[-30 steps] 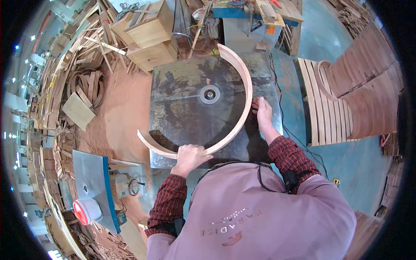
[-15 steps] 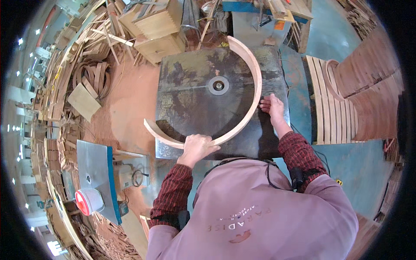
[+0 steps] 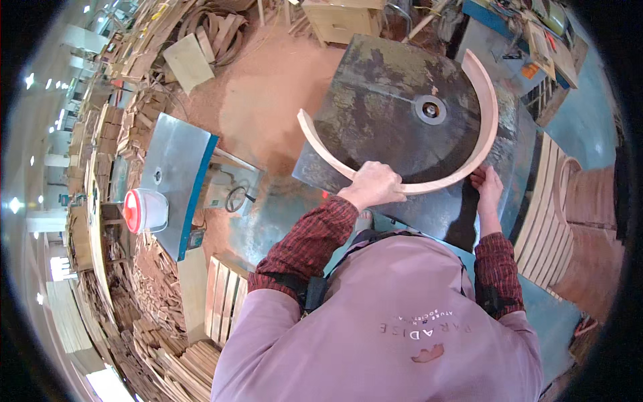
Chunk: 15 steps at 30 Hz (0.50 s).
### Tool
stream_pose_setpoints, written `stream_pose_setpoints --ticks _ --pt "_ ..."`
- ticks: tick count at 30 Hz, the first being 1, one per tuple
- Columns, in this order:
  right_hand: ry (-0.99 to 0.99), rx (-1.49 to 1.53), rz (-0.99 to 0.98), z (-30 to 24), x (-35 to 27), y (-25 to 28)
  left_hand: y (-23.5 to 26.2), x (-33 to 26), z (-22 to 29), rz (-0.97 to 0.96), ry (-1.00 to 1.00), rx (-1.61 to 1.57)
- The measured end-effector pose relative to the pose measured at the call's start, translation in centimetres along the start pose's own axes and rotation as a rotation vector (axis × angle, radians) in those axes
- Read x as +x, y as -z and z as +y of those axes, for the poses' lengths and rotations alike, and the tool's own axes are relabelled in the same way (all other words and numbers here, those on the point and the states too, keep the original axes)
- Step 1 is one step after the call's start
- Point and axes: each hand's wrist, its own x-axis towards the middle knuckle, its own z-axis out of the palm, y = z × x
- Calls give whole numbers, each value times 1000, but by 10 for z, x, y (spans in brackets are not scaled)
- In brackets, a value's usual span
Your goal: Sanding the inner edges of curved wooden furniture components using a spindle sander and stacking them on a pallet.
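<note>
A pale, C-shaped curved wooden strip stands on edge over the dark metal machine table, curving around a round metal ring with a spindle at its centre. My left hand is closed around the near-left part of the strip, its knuckles up. Just outside the near-right part of the curve is my right hand, fingers loosely bent and not wrapped around the wood. Whether its fingertips touch the strip I cannot tell.
A smaller metal table at the left carries a white bucket with a red lid. Slatted wood with curved brown panels stands at the right. A wooden drawer cabinet is at the back. Scrap wood lies lower left.
My view has swung left, so the table and strip appear farther right and tilted. My left hand keeps its grip; my right hand is closer to the strip's near-right outer side.
</note>
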Motion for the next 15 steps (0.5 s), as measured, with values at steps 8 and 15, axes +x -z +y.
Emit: stream_pose_setpoints --ticks 8,15 --pt "15 -25 16 -7 -6 -8 -8 8 1 -4 -26 21" --pt "24 -14 14 -4 -13 -7 -7 7 6 -19 8 31"
